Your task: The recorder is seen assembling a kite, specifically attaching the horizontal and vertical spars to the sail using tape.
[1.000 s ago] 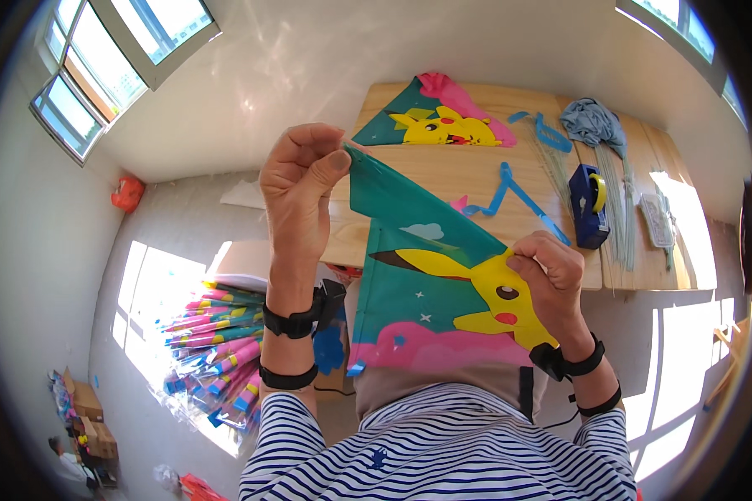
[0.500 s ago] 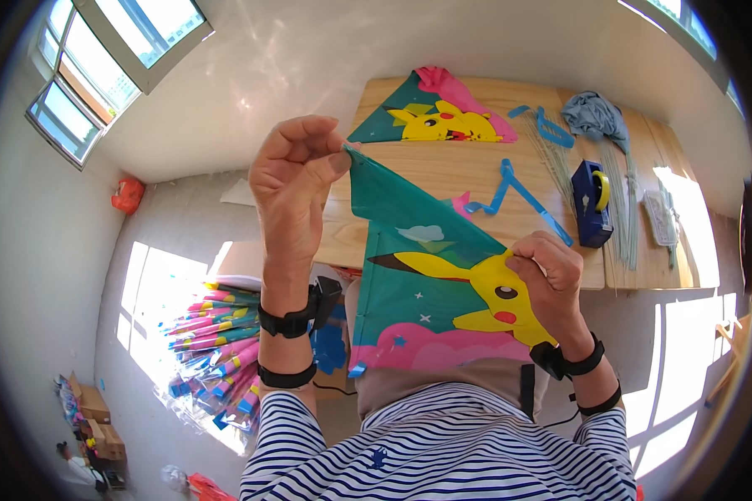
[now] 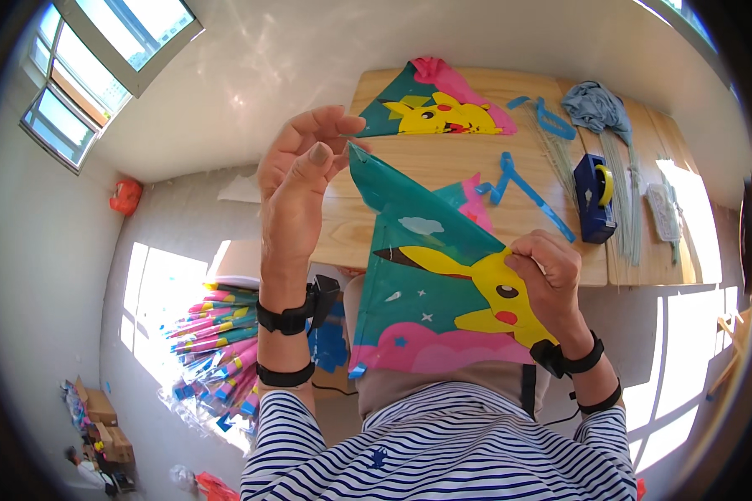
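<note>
A green and pink kite [image 3: 401, 275] printed with a yellow cartoon animal hangs in front of me, its upper edge slanting from upper left down to the right. My right hand [image 3: 547, 271] is closed, pinching that edge between thumb and fingers beside the printed face. At the pointed upper-left corner is my left hand [image 3: 305, 163], thumb and fingers apart, fingertips right beside the tip. Whether a finger behind the corner still touches it is hard to see. A short blue tab shows at the kite's lower-left corner.
On the wooden table [image 3: 409, 167] are another kite [image 3: 443, 113], blue strips [image 3: 514, 179], a tape dispenser [image 3: 593, 200] with yellow tape, thin rods [image 3: 618, 179], a bluish cloth [image 3: 597, 110] and a clear plastic box [image 3: 664, 213]. Bundled folded kites [image 3: 217, 342] lie lower left.
My left thumb and fingers have spread apart from their pinch on the corner. The folded flap at that corner has shifted, and a pink and green piece on the table shows more.
</note>
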`<state>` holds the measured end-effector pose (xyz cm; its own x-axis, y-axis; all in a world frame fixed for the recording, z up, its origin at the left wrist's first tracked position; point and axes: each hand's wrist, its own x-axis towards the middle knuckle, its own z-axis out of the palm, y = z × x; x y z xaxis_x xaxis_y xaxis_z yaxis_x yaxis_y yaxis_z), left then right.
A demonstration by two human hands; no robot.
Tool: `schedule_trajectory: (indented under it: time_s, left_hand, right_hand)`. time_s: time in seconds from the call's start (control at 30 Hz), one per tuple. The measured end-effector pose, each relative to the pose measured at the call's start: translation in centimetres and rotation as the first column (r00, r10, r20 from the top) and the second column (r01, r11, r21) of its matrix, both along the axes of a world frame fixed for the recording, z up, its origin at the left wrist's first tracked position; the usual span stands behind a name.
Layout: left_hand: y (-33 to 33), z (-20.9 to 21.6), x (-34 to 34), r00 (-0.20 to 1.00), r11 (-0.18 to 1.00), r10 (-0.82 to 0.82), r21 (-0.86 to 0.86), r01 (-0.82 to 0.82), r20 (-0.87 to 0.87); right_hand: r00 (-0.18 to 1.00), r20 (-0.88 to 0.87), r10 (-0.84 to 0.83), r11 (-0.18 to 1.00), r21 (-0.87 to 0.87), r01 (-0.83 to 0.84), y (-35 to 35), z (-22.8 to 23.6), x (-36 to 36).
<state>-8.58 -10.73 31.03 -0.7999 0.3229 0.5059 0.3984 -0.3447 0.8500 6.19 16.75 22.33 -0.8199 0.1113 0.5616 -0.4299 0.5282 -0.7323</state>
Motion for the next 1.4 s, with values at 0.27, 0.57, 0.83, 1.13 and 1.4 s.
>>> schedule_trajectory:
  time_s: [0.27,0.57,0.83,1.13,1.4]
  left_hand:
    - [0.0,-0.6,-0.6,0.99,0.973,0.135,-0.184,-0.142,-0.052]
    - [1.2,2.4,1.6,0.708,0.674,0.219,-0.42,-0.607,-0.672]
    - [4.5,-0.4,2.7,0.614,0.54,-0.295,-0.658,-0.524,-0.732]
    - [5.1,-0.9,2.2,0.582,0.568,-0.311,-0.638,-0.52,-0.751]
    - [1.1,3.1,1.8,0.626,0.521,-0.243,-0.644,-0.56,-0.741]
  right_hand:
    - [0.999,0.032,-0.001,1.0,-0.015,0.001,0.1,-0.1,0.0]
    - [0.995,-0.102,-0.015,0.994,0.109,0.026,0.2,-1.0,-1.6]
    - [0.984,-0.172,0.04,0.982,0.187,-0.007,-1.4,-0.7,-2.8]
    - [0.974,-0.219,0.056,0.991,0.127,-0.028,-1.3,-1.5,-3.5]
    - [0.961,0.195,0.194,0.98,-0.083,-0.181,3.8,-1.4,-1.2]
